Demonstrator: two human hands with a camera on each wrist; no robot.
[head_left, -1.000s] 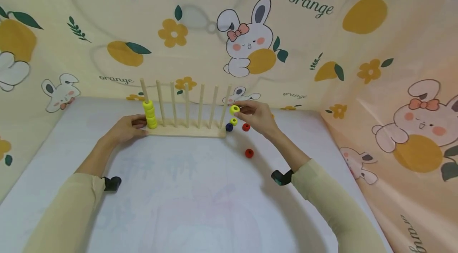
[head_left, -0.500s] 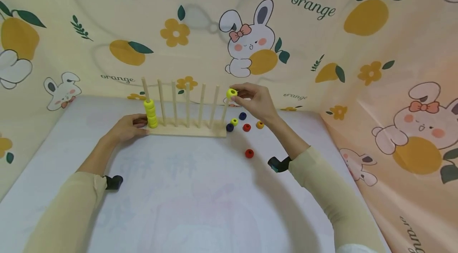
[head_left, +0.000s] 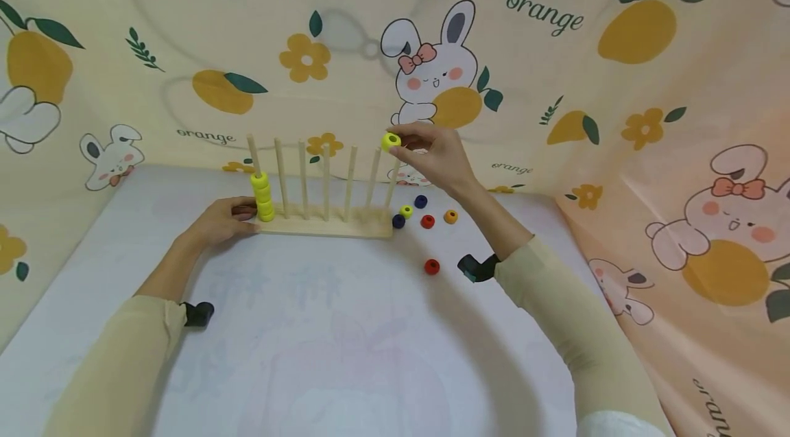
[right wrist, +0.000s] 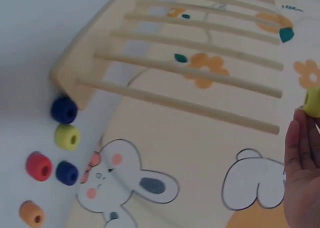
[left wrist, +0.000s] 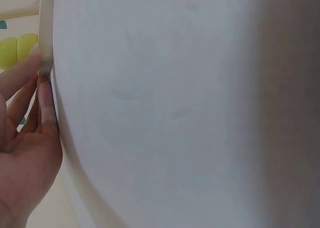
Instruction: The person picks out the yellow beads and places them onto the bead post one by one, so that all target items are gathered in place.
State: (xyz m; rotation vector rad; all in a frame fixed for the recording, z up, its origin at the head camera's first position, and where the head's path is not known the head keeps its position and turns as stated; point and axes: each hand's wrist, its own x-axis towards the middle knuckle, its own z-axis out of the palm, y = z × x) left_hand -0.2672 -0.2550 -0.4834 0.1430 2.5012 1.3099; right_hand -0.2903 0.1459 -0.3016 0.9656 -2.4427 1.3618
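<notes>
A wooden peg rack [head_left: 324, 226] with several upright rods stands on the table. Several yellow beads are stacked on its leftmost rod. My left hand [head_left: 222, 223] grips the left end of the base; in the left wrist view, the thumb of this left hand [left wrist: 30, 153] lies by the lowest yellow bead [left wrist: 27, 46]. My right hand [head_left: 438, 154] pinches a yellow bead [head_left: 391, 142] between thumb and fingers, up near the top of the rightmost rod. From the right wrist, that bead [right wrist: 312, 101] appears apart from the rod tips.
Loose beads lie right of the rack: a yellow one [head_left: 406, 211], dark blue ones [head_left: 398, 221], an orange one [head_left: 451, 217] and red ones, with one red bead [head_left: 432, 266] nearer the front. A printed cloth wall [head_left: 345, 101] rises close behind the rack.
My right hand has lifted the yellow bead from beside the rack's right end, up and slightly left to rod-top height. The left hand stays at the base.
</notes>
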